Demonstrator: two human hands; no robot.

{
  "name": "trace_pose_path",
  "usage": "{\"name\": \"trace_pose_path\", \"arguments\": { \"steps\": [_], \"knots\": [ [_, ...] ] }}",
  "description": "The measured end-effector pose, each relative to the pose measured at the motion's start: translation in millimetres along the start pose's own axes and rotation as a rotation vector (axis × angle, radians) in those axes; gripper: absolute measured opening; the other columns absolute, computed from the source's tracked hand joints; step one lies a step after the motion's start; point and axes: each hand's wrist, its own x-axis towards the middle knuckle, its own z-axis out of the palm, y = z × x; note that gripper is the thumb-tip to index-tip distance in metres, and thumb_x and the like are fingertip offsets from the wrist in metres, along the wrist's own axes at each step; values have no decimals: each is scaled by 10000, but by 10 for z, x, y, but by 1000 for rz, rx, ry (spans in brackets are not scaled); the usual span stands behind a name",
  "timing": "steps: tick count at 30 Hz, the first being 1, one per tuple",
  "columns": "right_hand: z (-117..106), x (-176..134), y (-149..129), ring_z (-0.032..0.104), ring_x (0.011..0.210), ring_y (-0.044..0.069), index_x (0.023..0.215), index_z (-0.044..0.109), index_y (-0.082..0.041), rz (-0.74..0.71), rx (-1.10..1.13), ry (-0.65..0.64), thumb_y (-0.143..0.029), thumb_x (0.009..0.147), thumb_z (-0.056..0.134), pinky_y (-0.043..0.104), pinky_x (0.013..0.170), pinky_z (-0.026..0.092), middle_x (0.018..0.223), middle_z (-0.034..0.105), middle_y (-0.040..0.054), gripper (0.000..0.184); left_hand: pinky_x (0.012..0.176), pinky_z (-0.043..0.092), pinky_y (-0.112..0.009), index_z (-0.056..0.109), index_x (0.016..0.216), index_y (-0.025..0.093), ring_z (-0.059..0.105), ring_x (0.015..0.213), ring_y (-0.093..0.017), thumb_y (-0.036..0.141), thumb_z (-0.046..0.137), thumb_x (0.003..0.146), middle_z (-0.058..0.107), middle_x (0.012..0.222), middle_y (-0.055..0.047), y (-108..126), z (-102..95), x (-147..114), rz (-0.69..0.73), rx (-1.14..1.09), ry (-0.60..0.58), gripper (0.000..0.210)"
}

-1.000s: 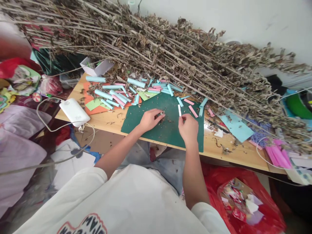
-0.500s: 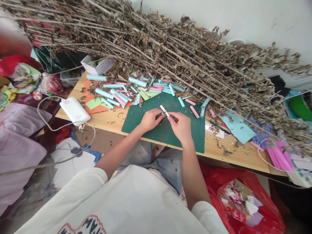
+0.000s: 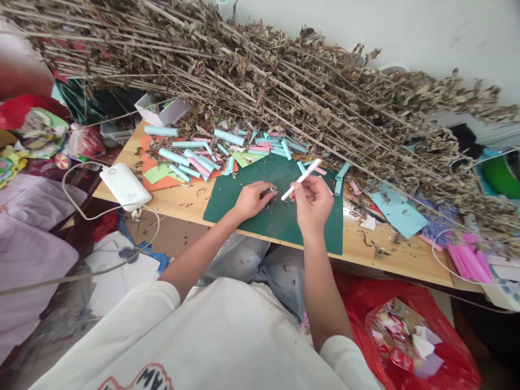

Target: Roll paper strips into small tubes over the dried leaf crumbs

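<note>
My right hand (image 3: 314,203) is raised over the right part of the green cutting mat (image 3: 239,208). Its fingers pinch a slim white stick (image 3: 300,180), which slants up to the right; whether it is a pen or a rolled paper tube I cannot tell. Low on the mat rests my left hand (image 3: 254,200), fingers curled and thumb against the fingertips. Something small and pale shows at those tips, too small to name. Dark dry crumbs lie scattered around both hands.
Blue and pink paper tubes (image 3: 229,136) are heaped behind the mat, partly on orange paper (image 3: 162,184). Dried leafy stalks (image 3: 244,70) span the back. A white power bank (image 3: 125,186) with a cable lies left. A red rubbish bag (image 3: 442,330) stands below right.
My right hand has moved right and up, carrying the white stick away from my left hand. My left hand has stayed almost in place on the mat.
</note>
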Motion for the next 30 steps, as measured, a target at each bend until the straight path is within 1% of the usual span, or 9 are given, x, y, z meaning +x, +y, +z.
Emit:
{"name": "trace_pose_path", "arguments": {
  "steps": [3, 7, 12, 15, 19, 21, 23, 27, 30],
  "knots": [
    [67, 17, -52, 654, 655, 112, 972, 561, -231, -22, 123, 60, -381, 903, 610, 255, 639, 581, 881, 684, 10, 172, 677, 459, -246, 708, 1028, 166, 600, 698, -129, 363, 554, 956, 707, 911, -58, 6, -3, 6, -1, 8, -1, 260],
    [147, -4, -40, 683, 687, 123, 974, 561, -228, -68, 134, 51, -358, 897, 617, 271, 668, 602, 916, 697, 30, 161, 699, 460, -253, 706, 1036, 163, 602, 732, -143, 385, 533, 965, 698, 895, -65, -5, -1, 6, 8, 21, -11, 290],
    [188, -51, 24, 687, 690, 131, 966, 546, -225, -82, 14, 37, -358, 916, 568, 269, 660, 600, 915, 697, 38, 144, 681, 448, -246, 703, 1055, 167, 598, 726, -141, 389, 530, 966, 695, 895, -67, -27, 11, -2, 12, 11, -7, 295],
    [153, -65, -7, 691, 733, 141, 991, 539, -226, -103, -125, -17, -343, 932, 518, 279, 687, 600, 964, 697, 58, 133, 689, 451, -245, 704, 1047, 170, 601, 733, -140, 372, 538, 964, 695, 888, -60, -27, 12, -3, 13, 5, -2, 275],
    [96, -73, -61, 685, 818, 174, 980, 575, -234, -239, -358, -145, -311, 921, 498, 323, 772, 592, 1001, 704, 81, 124, 691, 461, -248, 708, 1042, 167, 614, 738, -145, 369, 541, 959, 694, 878, -64, -23, 12, 0, -4, -2, 4, 275],
    [77, -79, -68, 682, 830, 182, 982, 588, -236, -288, -418, -174, -298, 921, 488, 333, 791, 583, 1004, 708, 85, 133, 694, 463, -247, 709, 1044, 167, 618, 747, -147, 360, 542, 958, 695, 881, -66, -20, 9, 2, 0, -10, 2, 269],
    [65, -82, -67, 680, 812, 178, 987, 593, -235, -312, -434, -170, -288, 923, 484, 327, 784, 577, 996, 713, 83, 137, 697, 461, -246, 708, 1044, 167, 617, 756, -147, 350, 543, 959, 696, 884, -65, -15, 4, 2, 12, -12, -6, 261],
    [61, -59, -49, 676, 779, 160, 967, 602, -227, -343, -375, -153, -260, 920, 496, 298, 769, 564, 973, 718, 66, 121, 705, 459, -246, 705, 1046, 169, 617, 772, -151, 354, 533, 963, 696, 893, -67, -14, -1, 0, 23, 1, -15, 266],
    [97, -8, -5, 672, 749, 154, 955, 604, -217, -255, -349, -186, -259, 917, 498, 279, 745, 556, 932, 717, 55, 120, 712, 459, -248, 705, 1038, 166, 619, 782, -154, 337, 532, 962, 696, 901, -69, -30, 6, 1, 25, 9, -31, 255]
  ]
}}
